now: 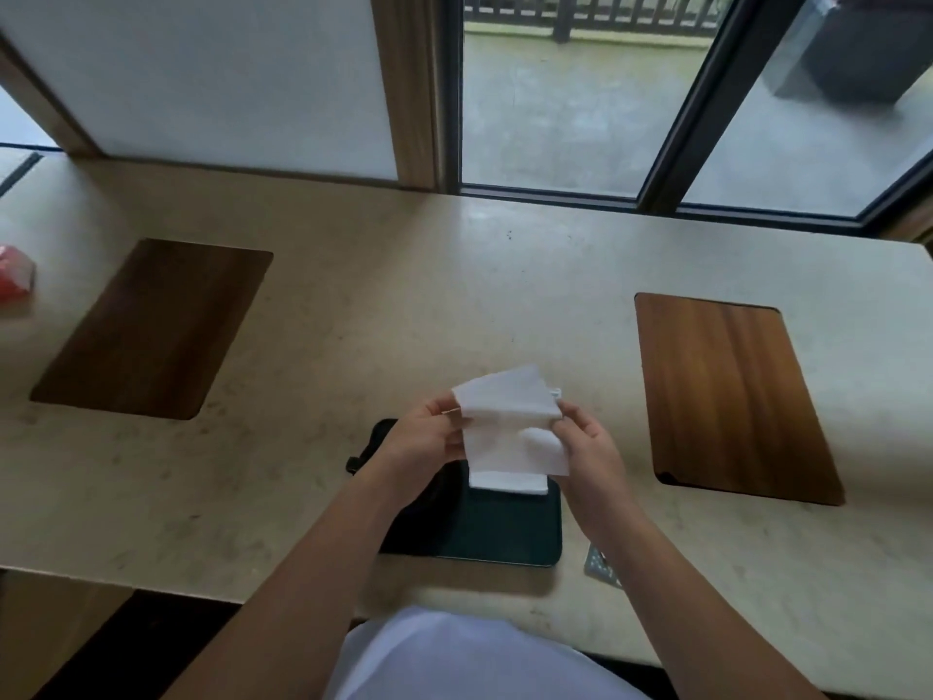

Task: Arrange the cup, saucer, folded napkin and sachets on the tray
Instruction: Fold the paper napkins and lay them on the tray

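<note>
A white paper napkin (505,426) is held up above the table, partly folded, its lower part hanging down. My left hand (424,437) pinches its left edge and my right hand (588,442) pinches its right edge. Right below the napkin lies a dark rectangular tray (505,527) near the table's front edge, partly hidden by my left forearm. A small patterned sachet (601,565) peeks out under my right forearm, just right of the tray. No cup or saucer is in view.
Two wooden boards lie on the beige table (353,305), one at the left (151,330) and one at the right (732,396). A red packet (15,277) sits at the far left edge. Windows run along the back.
</note>
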